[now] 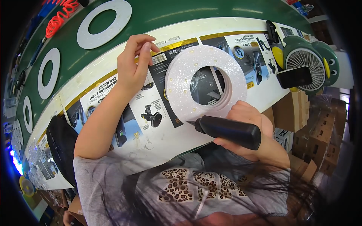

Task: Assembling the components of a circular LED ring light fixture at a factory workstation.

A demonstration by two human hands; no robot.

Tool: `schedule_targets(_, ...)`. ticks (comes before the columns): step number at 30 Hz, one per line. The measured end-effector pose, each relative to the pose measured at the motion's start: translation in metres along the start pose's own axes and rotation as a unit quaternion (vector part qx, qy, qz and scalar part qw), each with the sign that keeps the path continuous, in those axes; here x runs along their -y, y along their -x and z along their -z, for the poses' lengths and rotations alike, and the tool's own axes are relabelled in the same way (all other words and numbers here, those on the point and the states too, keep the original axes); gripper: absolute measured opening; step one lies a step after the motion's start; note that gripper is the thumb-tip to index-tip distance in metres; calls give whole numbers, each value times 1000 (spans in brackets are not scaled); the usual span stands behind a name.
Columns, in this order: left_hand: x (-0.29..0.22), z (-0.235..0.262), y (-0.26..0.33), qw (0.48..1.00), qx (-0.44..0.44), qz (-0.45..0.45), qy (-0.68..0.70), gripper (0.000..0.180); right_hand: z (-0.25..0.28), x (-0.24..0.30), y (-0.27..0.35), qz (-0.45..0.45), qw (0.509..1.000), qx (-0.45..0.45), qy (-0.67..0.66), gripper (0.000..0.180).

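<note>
Our right grip [245,128] is clamped around a black squeeze bottle [228,130], its nozzle touching the lower rim of the glittery white ring [205,84]. That ring tops a small stack on the printed cardboard sheets at the counter's near edge. Our left hand [134,62] hovers just beside it, fingers loosely apart, holding nothing. We judge the ring light, stiff and foam-like, best held by its outer rim.

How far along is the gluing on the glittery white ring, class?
Done: small pale dabs already dot the glittery white foam ring on its left and top. In hand: the right hand holds a black squeeze bottle, nozzle at the lower rim. Left: the right side looks bare. The left hand hovers empty.
</note>
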State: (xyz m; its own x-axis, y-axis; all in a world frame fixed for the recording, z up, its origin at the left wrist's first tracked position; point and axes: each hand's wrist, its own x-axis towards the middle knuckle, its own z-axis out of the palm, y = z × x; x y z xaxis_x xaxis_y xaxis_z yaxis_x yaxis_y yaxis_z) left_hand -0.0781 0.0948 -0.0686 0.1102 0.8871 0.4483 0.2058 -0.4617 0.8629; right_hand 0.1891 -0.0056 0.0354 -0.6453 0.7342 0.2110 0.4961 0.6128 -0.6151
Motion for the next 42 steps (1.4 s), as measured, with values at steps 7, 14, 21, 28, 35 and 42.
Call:
schedule_targets(7,0,0,0,1000,1,-2,1,19,-2,-2,1,1,1000,0,-8,32)
schedule_targets(14,1,2,1,1000,3,-2,-8,19,-4,-1,2,-6,1000,-1,0,32)
schedule_targets(21,-36,13,-5,998,9,-59,3,13,-1,18,22,-248,894,-150,-342,38)
schedule_targets(28,-104,9,-18,890,380,-167,-188,60,14,-8,31,-185,859,-231,-417,34)
schedule_targets(35,-101,-8,-3,814,522,-149,-208,61,15,-4,33,-178,840,-236,-455,31)
schedule_targets(42,-82,-10,-57,881,393,-158,-210,61,14,-7,34,-119,846,-299,-425,31)
